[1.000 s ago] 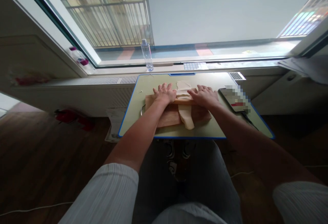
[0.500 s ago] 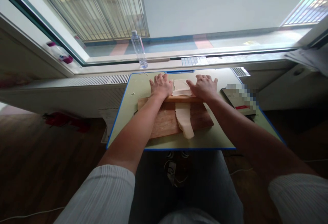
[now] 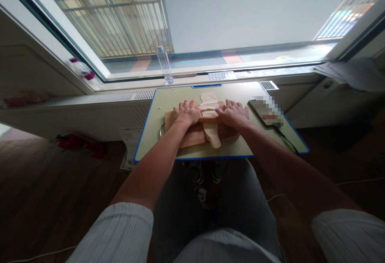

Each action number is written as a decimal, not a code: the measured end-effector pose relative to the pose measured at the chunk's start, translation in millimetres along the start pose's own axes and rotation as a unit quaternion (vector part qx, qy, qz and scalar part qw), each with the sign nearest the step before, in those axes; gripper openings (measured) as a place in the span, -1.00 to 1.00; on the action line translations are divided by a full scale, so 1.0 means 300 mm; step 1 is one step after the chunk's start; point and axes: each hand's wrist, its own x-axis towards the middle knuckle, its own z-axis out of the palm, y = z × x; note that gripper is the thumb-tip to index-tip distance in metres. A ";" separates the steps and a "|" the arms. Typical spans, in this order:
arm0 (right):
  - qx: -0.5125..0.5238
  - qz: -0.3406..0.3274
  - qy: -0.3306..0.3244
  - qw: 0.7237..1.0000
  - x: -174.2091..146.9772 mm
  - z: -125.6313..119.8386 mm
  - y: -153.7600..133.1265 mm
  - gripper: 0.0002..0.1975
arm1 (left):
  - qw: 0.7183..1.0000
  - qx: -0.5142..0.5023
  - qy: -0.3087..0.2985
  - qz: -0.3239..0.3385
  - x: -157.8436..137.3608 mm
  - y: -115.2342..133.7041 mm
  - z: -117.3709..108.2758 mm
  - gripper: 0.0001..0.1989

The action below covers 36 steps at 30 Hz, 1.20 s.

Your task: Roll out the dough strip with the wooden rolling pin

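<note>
Left hand point(image 3: 187, 112) and right hand point(image 3: 233, 114) covered the rolling pin point(image 3: 208, 120) ends, fingers spread wide | dough point(image 3: 213, 135) crossed the board point(image 3: 192, 136), mid-way between tabletop point(image 3: 148, 134) front and back edges | ends flat already, wrinkled middle looked unfinished!

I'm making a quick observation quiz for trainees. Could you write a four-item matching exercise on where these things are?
1. Rolling pin
2. Dough strip
3. Wooden board
4. Clear bottle

A. Standing on the windowsill
B. Running under a wooden cylinder, its near end past the edge beneath
C. Directly under the palms of the left hand and right hand
D. Flat on the blue-edged table, beneath the other work things

Pairs: 1-C, 2-B, 3-D, 4-A
</note>
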 end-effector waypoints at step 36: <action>0.032 -0.012 0.000 0.999 0.189 0.005 -0.001 -0.17 | 1.000 0.001 0.011 0.007 0.160 0.009 -0.003 -0.35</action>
